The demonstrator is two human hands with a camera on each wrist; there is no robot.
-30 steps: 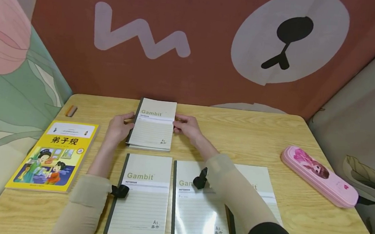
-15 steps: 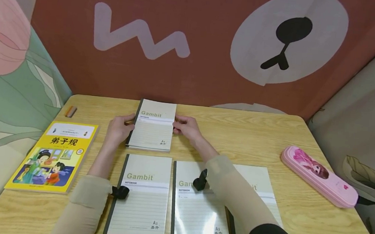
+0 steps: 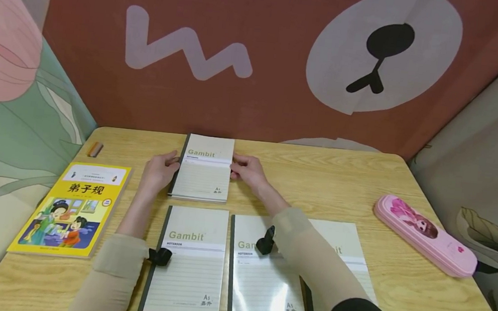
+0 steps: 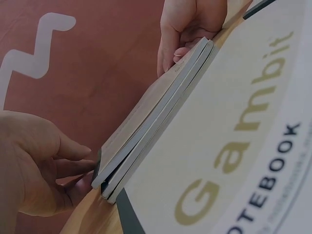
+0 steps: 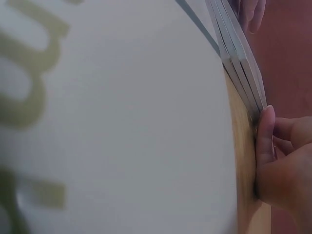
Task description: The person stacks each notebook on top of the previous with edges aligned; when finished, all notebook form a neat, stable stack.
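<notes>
A small stack of Gambit notebooks (image 3: 202, 176) lies at the back edge of the table, spines to the left. My left hand (image 3: 160, 172) holds the top notebook at its dark spine edge. On the opposite side my right hand (image 3: 249, 171) holds the stack's right edge, its thumb (image 5: 265, 131) against the edge in the right wrist view. The left wrist view shows a narrow wedge-shaped gap below the top notebook (image 4: 146, 122) near the left fingers (image 4: 75, 168). Undersides of the fingers are partly hidden.
Three more Gambit notebooks lie in front: a left one (image 3: 187, 280), a middle one (image 3: 258, 291) and a right one (image 3: 346, 270) partly under my right forearm. A yellow book (image 3: 73, 208) and an eraser (image 3: 95, 149) sit left, a pink pencil case (image 3: 426, 235) right.
The top notebook has settled lower onto the stack, and the gap at its near left corner has narrowed. Both hands stay at the same sides of the stack.
</notes>
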